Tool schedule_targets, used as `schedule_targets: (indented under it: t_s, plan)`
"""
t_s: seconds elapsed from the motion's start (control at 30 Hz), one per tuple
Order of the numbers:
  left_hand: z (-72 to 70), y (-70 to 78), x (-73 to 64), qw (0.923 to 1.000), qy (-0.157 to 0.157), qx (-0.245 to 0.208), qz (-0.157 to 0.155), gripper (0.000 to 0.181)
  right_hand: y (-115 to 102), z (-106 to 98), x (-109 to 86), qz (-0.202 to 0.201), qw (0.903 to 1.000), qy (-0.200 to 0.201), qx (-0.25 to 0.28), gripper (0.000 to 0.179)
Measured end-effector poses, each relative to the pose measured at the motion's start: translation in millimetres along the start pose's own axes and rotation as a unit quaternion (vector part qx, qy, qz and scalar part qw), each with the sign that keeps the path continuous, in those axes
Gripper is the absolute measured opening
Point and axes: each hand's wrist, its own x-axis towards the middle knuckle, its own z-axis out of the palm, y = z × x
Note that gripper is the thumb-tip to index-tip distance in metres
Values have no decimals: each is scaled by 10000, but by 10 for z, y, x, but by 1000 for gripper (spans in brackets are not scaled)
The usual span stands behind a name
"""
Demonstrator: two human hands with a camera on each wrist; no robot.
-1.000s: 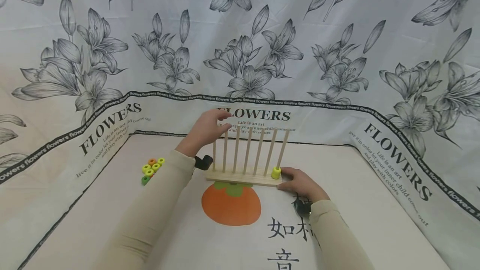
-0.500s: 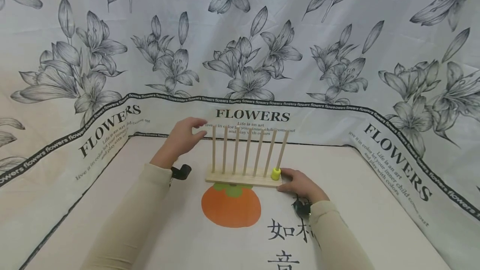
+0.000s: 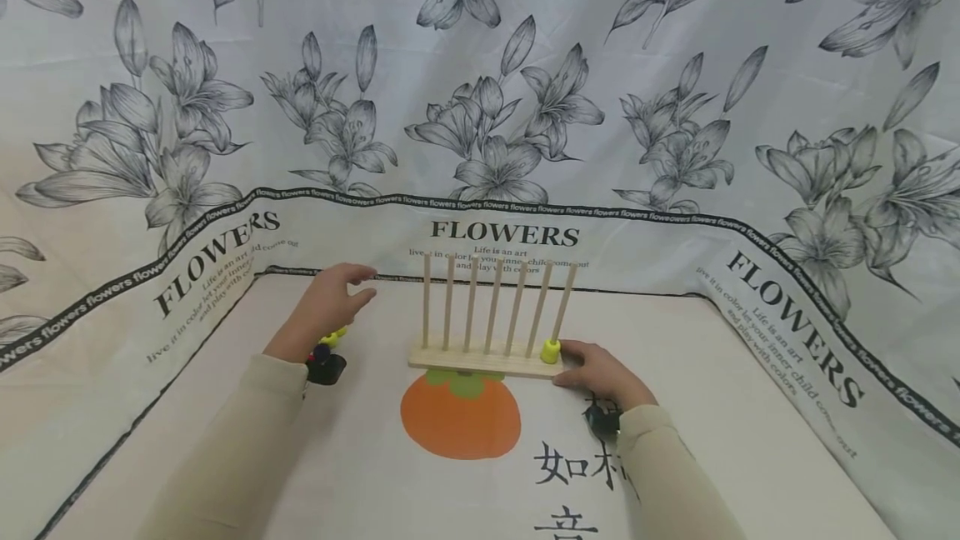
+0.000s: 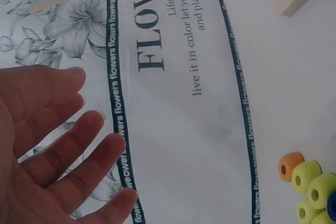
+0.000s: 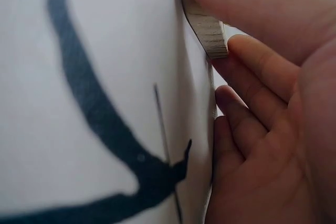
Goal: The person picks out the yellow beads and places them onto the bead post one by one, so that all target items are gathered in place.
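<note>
A wooden peg stand (image 3: 472, 360) with several upright rods stands in the middle of the table. Yellow beads (image 3: 551, 352) sit at the foot of its rightmost rod. My right hand (image 3: 606, 373) grips the right end of the base; in the right wrist view the thumb and fingers lie about the wooden end (image 5: 212, 38). Left of the stand, my left hand (image 3: 330, 307) is in the air with fingers spread and nothing in them. Below it, partly hidden by the wrist in the head view, lie loose beads; the left wrist view shows yellow beads (image 4: 320, 188) and an orange bead (image 4: 291, 166).
A blue bead (image 4: 332, 203) is cut off at the left wrist view's edge. The white table cloth (image 3: 360, 457) carries an orange persimmon print (image 3: 461, 419) and black characters. A flower-printed curtain (image 3: 495, 148) encloses the back and sides.
My left hand has moved left and down, away from the stand's rods toward the loose beads. The right hand keeps its place on the base.
</note>
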Motion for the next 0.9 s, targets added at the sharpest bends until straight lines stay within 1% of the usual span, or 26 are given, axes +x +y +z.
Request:
schedule_targets:
  t_s: [0.07,0.17,0.27,0.4,0.57,0.7,0.9]
  plan:
    - [-6,-55,-25,10000,-45,-22,-77,44,-2,3,-7,5,10000,-2,-2,80]
    - [-11,-145,-60,9999,-72,15,-115,44,-8,5,-6,-21,10000,20,-6,79]
    - [1,-252,-91,9998,-142,43,-97,44,-17,11,-8,0,10000,-4,-8,79]
    - [34,-395,-118,9996,-231,40,-174,45,-31,9,-11,29,10000,-20,-38,79]
    - [76,-516,-121,9989,-306,29,-348,48,-45,-13,-12,17,9999,-18,-105,78]
    - [120,-584,-111,9981,-358,138,-479,47,-57,-26,-16,6,9999,-30,-110,78]
    - [195,-711,-85,9953,-551,255,-760,44,-36,-7,-25,68,9999,-57,-103,79]
